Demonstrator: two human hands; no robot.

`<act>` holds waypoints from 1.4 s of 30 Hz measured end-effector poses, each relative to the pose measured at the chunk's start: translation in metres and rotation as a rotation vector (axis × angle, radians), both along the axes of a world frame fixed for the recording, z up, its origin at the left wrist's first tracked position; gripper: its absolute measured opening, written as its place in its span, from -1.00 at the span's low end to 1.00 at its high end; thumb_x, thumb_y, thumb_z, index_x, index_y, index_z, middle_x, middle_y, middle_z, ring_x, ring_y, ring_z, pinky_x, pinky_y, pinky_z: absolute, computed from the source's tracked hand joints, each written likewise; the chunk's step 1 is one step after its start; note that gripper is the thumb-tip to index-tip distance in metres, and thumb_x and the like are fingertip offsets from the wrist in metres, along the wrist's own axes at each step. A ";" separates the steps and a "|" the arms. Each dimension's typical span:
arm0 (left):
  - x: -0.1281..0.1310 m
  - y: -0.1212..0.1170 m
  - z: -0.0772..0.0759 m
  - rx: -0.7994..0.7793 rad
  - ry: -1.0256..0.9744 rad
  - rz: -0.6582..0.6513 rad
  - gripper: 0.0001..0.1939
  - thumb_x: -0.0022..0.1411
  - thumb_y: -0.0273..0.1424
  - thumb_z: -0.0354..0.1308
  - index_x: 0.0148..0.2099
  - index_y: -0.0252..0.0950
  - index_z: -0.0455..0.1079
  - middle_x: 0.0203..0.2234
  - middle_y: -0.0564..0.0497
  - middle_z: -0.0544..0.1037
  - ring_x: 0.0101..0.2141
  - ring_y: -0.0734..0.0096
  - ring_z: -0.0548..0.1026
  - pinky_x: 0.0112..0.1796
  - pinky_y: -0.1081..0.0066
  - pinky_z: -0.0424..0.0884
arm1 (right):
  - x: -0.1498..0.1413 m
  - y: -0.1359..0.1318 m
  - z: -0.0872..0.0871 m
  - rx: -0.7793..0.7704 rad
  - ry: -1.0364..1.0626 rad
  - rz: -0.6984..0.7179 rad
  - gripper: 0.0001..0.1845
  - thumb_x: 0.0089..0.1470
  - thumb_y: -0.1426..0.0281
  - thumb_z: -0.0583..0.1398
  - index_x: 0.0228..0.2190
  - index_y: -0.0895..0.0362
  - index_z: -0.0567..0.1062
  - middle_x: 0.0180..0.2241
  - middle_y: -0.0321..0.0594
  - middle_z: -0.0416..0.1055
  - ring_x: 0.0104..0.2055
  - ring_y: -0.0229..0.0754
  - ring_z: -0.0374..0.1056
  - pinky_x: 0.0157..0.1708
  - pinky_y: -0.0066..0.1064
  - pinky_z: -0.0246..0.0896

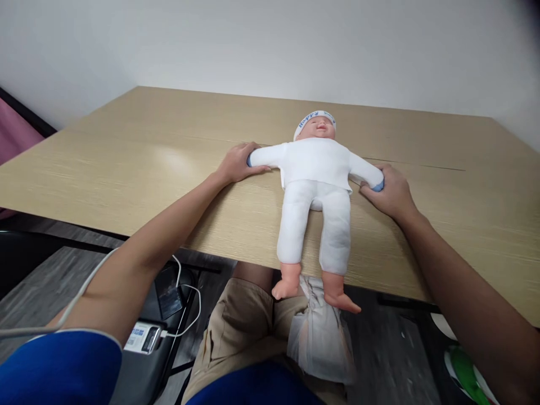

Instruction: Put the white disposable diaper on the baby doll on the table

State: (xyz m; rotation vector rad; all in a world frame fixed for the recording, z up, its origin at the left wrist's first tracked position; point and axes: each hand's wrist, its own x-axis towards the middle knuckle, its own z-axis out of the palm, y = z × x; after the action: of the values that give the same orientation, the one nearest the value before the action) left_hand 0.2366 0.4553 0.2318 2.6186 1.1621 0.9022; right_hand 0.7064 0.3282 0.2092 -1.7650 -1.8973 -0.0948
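Observation:
A baby doll (316, 163) in a white top and white trousers lies face up on the table (126, 191), its head toward the far side. Its arms are spread wide, and its bare feet hang past the near edge. My left hand (241, 163) is closed around the blue-cuffed end of one doll arm. At the other arm's blue cuff, my right hand (391, 192) grips in the same way. The doll's own hands are hidden. A white headband (315, 115) with blue lettering circles its head.
Sheer white gathered material (320, 343) hangs over my lap below the doll's feet. To the left, a black chair (139, 377) holds a white power bank (143, 337) with a cable and a dark phone-like device (169, 295). A white wall (270, 50) stands behind the table.

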 end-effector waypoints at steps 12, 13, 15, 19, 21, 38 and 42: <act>0.009 0.078 -0.013 0.062 -0.031 0.064 -0.11 0.28 0.37 0.14 0.34 -0.19 0.43 0.18 -0.27 0.62 0.14 -0.28 0.50 0.21 -0.11 0.32 | 0.014 0.071 0.002 0.022 -0.151 -0.078 -0.45 0.41 0.18 0.23 0.25 0.26 0.40 0.16 0.27 0.47 0.17 0.19 0.31 0.22 -0.07 0.14; 0.009 0.084 -0.014 0.049 -0.032 0.064 -0.11 0.27 0.38 0.14 0.34 -0.18 0.43 0.18 -0.27 0.62 0.15 -0.30 0.49 0.21 -0.13 0.30 | 0.016 0.076 0.002 0.019 -0.158 -0.083 -0.44 0.43 0.14 0.22 0.25 0.27 0.40 0.16 0.27 0.47 0.17 0.19 0.31 0.23 -0.06 0.13; 0.011 0.096 -0.015 0.019 -0.035 0.065 -0.12 0.26 0.37 0.16 0.35 -0.14 0.43 0.19 -0.26 0.61 0.17 -0.32 0.47 0.23 -0.17 0.27 | 0.020 0.086 0.002 0.002 -0.157 -0.071 -0.40 0.47 0.06 0.18 0.27 0.24 0.40 0.17 0.27 0.46 0.20 0.23 0.30 0.26 -0.02 0.09; 0.014 0.113 -0.017 -0.040 -0.048 0.091 -0.16 0.23 0.34 0.21 0.36 -0.04 0.42 0.22 -0.19 0.59 0.19 -0.33 0.42 0.23 -0.22 0.26 | 0.026 0.100 0.003 -0.005 -0.148 -0.047 -0.35 0.48 -0.03 0.15 0.32 0.18 0.38 0.27 0.24 0.43 0.28 0.27 0.26 0.32 0.05 0.03; 0.015 0.119 -0.017 -0.066 -0.059 0.099 -0.17 0.22 0.32 0.23 0.36 0.00 0.42 0.21 -0.15 0.59 0.19 -0.33 0.42 0.21 -0.24 0.29 | 0.028 0.104 0.004 0.018 -0.165 -0.047 -0.33 0.46 -0.05 0.18 0.30 0.18 0.42 0.26 0.19 0.47 0.26 0.23 0.33 0.30 0.03 0.09; 0.006 0.119 -0.009 -0.201 -0.148 0.008 -0.18 0.11 0.15 0.39 0.34 -0.07 0.47 0.20 -0.08 0.66 0.15 -0.20 0.53 0.20 -0.19 0.36 | 0.037 0.108 0.001 -0.065 0.163 -0.022 -0.31 0.31 0.14 0.42 0.31 0.23 0.52 0.12 0.09 0.61 -0.04 -0.18 0.48 -0.06 -0.34 0.29; 0.006 0.125 -0.012 -0.255 -0.174 0.035 -0.19 0.07 0.12 0.40 0.35 0.04 0.48 0.16 0.04 0.68 0.13 -0.11 0.55 0.17 -0.19 0.42 | 0.043 0.116 -0.002 -0.023 0.063 -0.047 -0.34 0.32 -0.01 0.37 0.14 0.29 0.63 -0.06 0.01 0.65 -0.22 -0.25 0.37 -0.20 -0.35 0.20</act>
State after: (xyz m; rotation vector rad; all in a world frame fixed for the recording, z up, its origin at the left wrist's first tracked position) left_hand 0.2424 0.5798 0.2200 2.2783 1.1937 0.9013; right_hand 0.7491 0.4444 0.2068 -1.8068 -1.8199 -0.0340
